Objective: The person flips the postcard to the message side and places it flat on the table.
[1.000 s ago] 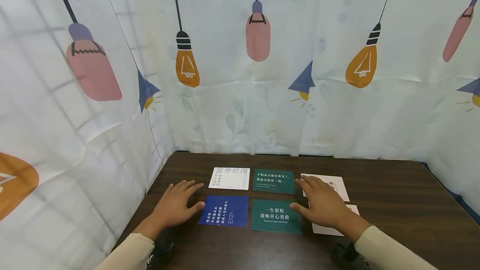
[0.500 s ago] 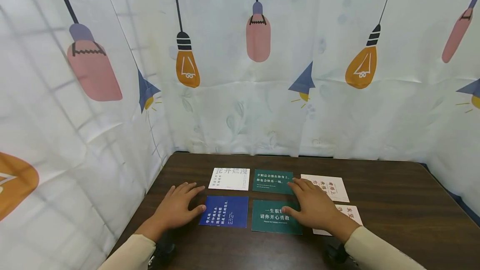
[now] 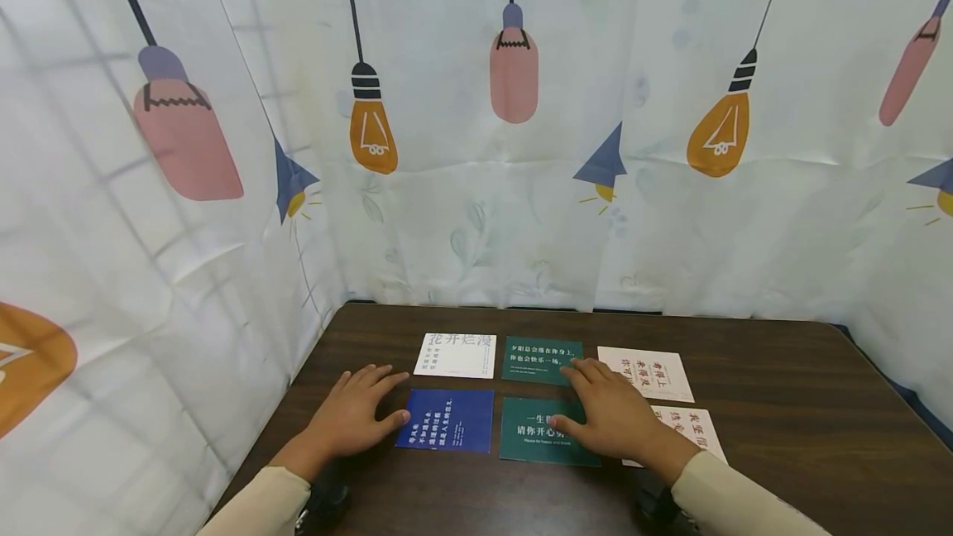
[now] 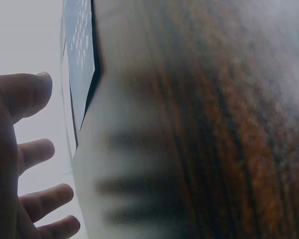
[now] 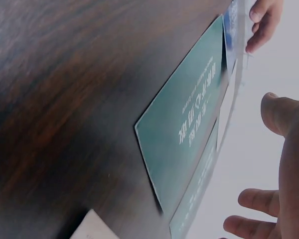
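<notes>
Six cards, in two rows of three, lie flat on the dark wooden table. My left hand [image 3: 351, 416], fingers spread, hovers left of the blue card [image 3: 450, 420], its thumb by that card's edge. Over the right part of the near green card [image 3: 521, 441] is my right hand [image 3: 614, 412], fingers extended and holding nothing. Its fingertips reach the far green card's [image 3: 532, 350] right edge. The right wrist view shows a gap between this hand and the near green card. A white card [image 3: 462, 358] lies far left; two pale cards with reddish print, far [image 3: 666, 366] and near [image 3: 696, 424], lie at right, the near one partly covered by my arm.
The wooden table [image 3: 804, 404] extends to the right of the cards. A white curtain [image 3: 447, 230] printed with lamps hangs behind the table and along its left side. Dark wrist devices [image 3: 323, 503] sit under both wrists.
My right hand has moved left, from the pale cards to over the green ones, uncovering more of the pale cards. The left hand has barely moved.
</notes>
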The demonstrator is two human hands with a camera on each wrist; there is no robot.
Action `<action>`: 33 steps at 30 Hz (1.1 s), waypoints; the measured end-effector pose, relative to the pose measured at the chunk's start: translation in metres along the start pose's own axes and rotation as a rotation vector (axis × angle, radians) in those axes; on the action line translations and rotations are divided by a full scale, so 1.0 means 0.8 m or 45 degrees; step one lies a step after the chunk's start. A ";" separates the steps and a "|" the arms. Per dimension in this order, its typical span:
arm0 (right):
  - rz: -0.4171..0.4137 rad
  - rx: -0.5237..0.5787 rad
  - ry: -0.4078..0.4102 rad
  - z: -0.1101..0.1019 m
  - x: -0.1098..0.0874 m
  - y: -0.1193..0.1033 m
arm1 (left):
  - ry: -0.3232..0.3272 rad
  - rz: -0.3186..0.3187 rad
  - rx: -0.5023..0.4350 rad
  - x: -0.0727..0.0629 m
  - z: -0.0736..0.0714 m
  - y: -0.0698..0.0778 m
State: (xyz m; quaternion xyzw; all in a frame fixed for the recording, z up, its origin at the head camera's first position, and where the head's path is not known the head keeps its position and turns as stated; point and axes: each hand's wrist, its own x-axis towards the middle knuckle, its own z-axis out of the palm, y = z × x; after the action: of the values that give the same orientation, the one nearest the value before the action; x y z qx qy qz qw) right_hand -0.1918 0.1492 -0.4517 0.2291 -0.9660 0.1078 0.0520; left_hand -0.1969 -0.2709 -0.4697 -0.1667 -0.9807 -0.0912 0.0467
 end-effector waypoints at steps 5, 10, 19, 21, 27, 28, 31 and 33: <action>-0.008 0.001 -0.009 0.006 0.003 -0.005 | -0.009 0.001 -0.013 -0.001 0.000 0.001; -0.031 0.014 -0.011 0.008 0.005 -0.011 | -0.024 0.002 -0.029 -0.001 -0.001 0.002; -0.067 0.027 -0.016 0.008 0.008 -0.021 | -0.041 0.009 -0.039 -0.003 -0.001 0.001; -0.079 0.031 -0.013 0.009 0.009 -0.024 | -0.046 0.009 -0.045 -0.004 0.000 0.001; -0.096 0.056 -0.016 0.013 0.011 -0.030 | -0.048 0.014 -0.056 -0.006 0.001 0.000; -0.096 0.061 -0.020 0.013 0.011 -0.031 | -0.049 0.014 -0.055 -0.006 0.001 0.000; -0.098 0.067 -0.035 0.016 0.012 -0.034 | -0.054 0.011 -0.052 -0.006 0.002 0.000; -0.107 0.066 -0.041 0.018 0.012 -0.035 | -0.060 0.005 -0.054 -0.006 0.002 0.000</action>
State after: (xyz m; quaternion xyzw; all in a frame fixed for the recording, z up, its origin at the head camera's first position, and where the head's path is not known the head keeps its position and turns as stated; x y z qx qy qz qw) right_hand -0.1885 0.1175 -0.4588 0.2723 -0.9532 0.1268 0.0350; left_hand -0.1928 -0.2723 -0.4718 -0.1719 -0.9790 -0.1079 0.0201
